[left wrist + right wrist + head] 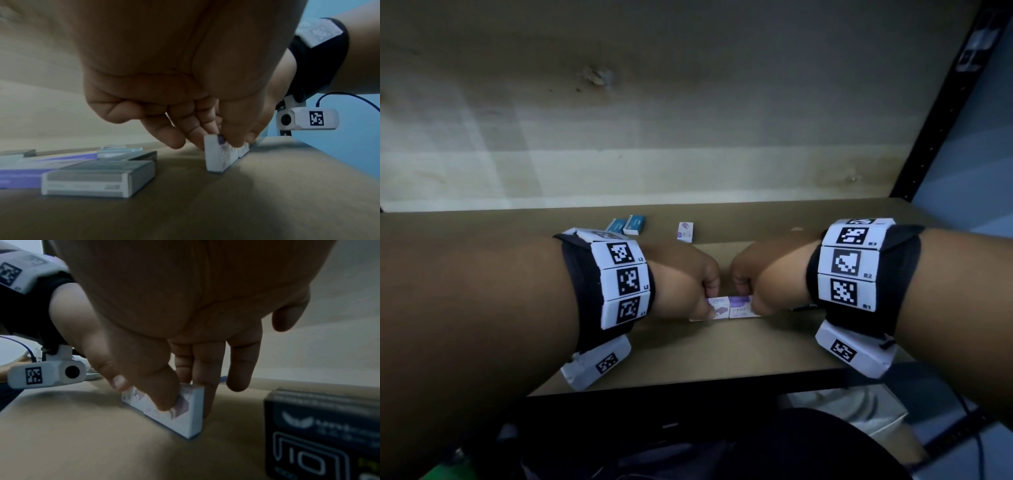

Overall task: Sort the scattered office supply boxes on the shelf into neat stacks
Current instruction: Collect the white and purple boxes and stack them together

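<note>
– Where were the 2 purple boxes (pixel 727 308)?
– On our brown shelf (pixel 756 349), end to end, lying left to right. Our left hand (pixel 681 277) and right hand (pixel 767 274) each pinched 1, by a pale wall (pixel 688 120).

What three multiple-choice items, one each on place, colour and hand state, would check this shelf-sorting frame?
1. Where do the two purple-and-white boxes stand?
A. stacked at the back wall
B. side by side near the shelf's front edge
C. on the floor

2. What colour are the two boxes at the back left?
A. teal
B. red
C. yellow

3. What is the right hand doing?
A. resting flat
B. hanging idle
C. pinching a box

Key: B, both hands meet there; A, teal tops show; C, thumb and fingers clamp it, as the left hand does its own.
</note>
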